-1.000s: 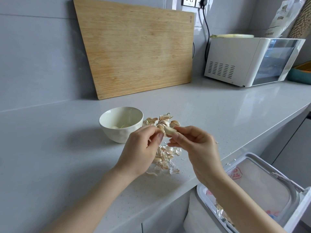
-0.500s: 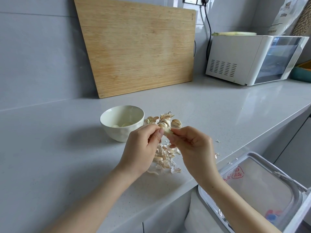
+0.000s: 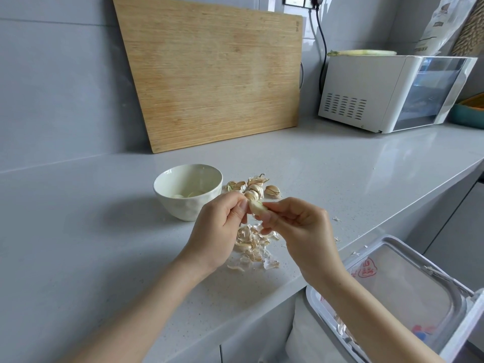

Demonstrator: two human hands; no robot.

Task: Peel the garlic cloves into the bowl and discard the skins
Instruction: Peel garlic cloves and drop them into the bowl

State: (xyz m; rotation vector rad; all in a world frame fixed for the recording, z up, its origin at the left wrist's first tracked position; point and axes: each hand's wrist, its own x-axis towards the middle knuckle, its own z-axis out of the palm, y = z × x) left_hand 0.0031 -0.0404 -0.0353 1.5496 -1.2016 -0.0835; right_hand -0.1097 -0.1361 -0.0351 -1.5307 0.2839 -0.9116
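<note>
Cutting board (image 3: 209, 77), far: pale wood, matt, fine grain. Countertop (image 3: 340, 166): grey, speckled, glossy. Bowl (image 3: 183, 209): white glazed ceramic, dimpled outside. Garlic skins (image 3: 252, 244), near: dry, papery. Bin (image 3: 392, 241), right: white plastic, smooth.

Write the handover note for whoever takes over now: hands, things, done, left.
The left hand and right hand both pinch one clove, mid-peel.
The bowl holds a few peeled cloves; unpeeled cloves lie just right of it; skins lie heaped on the counter under the hands; the bin stands open by the counter edge.
Done: a few cloves. Left: this clove, the rest, binning the skins.
</note>
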